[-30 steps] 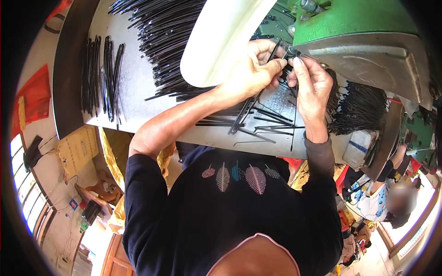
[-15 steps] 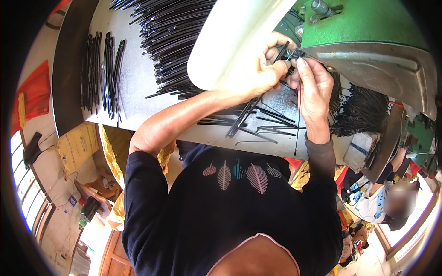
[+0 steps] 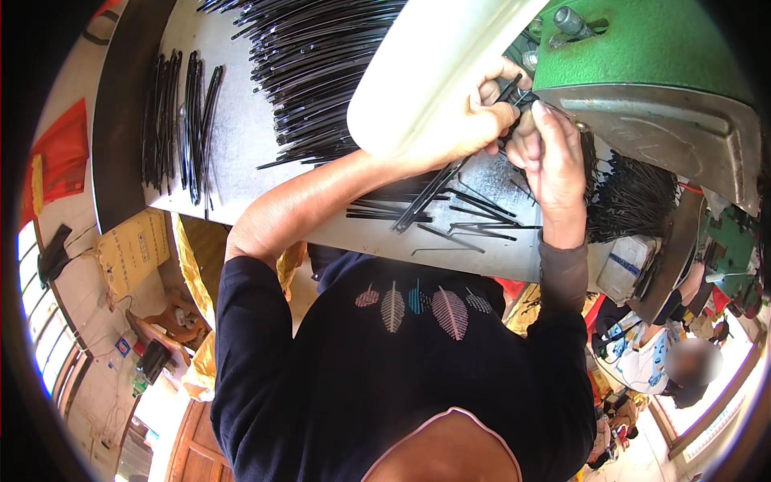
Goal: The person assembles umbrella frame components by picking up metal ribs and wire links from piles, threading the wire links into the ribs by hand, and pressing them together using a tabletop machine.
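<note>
Beside the green machine [image 3: 642,48], my left hand [image 3: 491,112] is closed around thin black rods [image 3: 520,84], whose upper ends stick out past the fingers. Below that hand, more black rods [image 3: 422,205] slant down to the left across the metal table. My right hand [image 3: 552,153] is right next to it, fingers curled and thumb pressed toward the rod ends. Whatever sits in its fingertips is too small and hidden to name. A white curved panel [image 3: 426,80] hangs in front of part of my left hand.
A large pile of black rods [image 3: 321,72] covers the far table [image 3: 233,120], with smaller rows [image 3: 193,128] to its left. Several bent rods [image 3: 482,221] lie at the near edge. At right are a dark bundle [image 3: 638,197] and a clear box [image 3: 626,265]. Another person [image 3: 642,353] is at lower right.
My right hand has shifted slightly right and down, its fingers more curled. The thin rod that hung below it no longer shows there. My left hand stays closed near the machine.
</note>
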A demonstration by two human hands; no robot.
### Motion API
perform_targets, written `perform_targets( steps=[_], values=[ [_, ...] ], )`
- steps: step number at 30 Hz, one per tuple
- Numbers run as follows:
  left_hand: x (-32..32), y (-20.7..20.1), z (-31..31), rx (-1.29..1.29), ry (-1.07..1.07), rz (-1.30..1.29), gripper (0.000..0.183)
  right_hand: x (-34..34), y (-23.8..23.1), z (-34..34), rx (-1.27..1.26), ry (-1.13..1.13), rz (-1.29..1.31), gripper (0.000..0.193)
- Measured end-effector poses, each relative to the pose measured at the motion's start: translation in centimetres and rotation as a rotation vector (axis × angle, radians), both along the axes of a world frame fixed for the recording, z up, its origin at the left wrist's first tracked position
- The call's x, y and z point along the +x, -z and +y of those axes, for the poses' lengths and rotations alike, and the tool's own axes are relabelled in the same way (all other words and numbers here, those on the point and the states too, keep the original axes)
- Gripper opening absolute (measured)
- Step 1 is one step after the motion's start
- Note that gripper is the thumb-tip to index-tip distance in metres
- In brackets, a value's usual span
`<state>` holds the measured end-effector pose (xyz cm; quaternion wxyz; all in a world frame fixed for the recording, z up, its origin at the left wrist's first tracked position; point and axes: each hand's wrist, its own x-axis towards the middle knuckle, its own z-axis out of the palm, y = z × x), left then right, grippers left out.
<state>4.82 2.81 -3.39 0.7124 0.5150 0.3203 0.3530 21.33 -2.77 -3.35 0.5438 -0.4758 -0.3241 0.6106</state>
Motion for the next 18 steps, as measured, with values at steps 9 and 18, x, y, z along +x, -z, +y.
perform_targets(
  steps=[9,18],
  values=[
    [0.0,1.1,0.2,-0.124,0.072,-0.096,0.024,-2.2,-0.2,-3.2,-0.229,-0.302,-0.070,0.043],
    [0.2,1.2,-0.1,-0.105,0.011,-0.139,0.022,-3.8,-0.8,-3.6,-0.243,-0.278,0.016,0.048]
  ],
)
